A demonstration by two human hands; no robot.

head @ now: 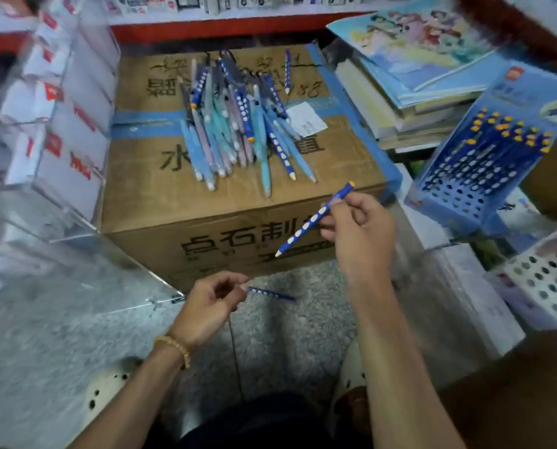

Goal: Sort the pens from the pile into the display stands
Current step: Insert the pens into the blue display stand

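A pile of pens (235, 124), dark blue with white dots and pale blue ones, lies on top of a cardboard box (160, 196). My right hand (358, 234) pinches a dark blue dotted pen (306, 226) in front of the box, its orange end up and white tip down. My left hand (212, 303), lower and nearer me, pinches the end of another dark blue dotted pen (270, 293) that points right. A blue display stand (484, 176) at the right holds several dotted pens with orange ends. A white perforated stand (543, 283) sits at the lower right.
A clear acrylic case (60, 131) with white boxes stands left of the box. Stacked books and notebooks (416, 69) lie at the back right. One dotted pen (287, 71) lies apart at the box's far edge. Grey speckled floor (287, 322) below.
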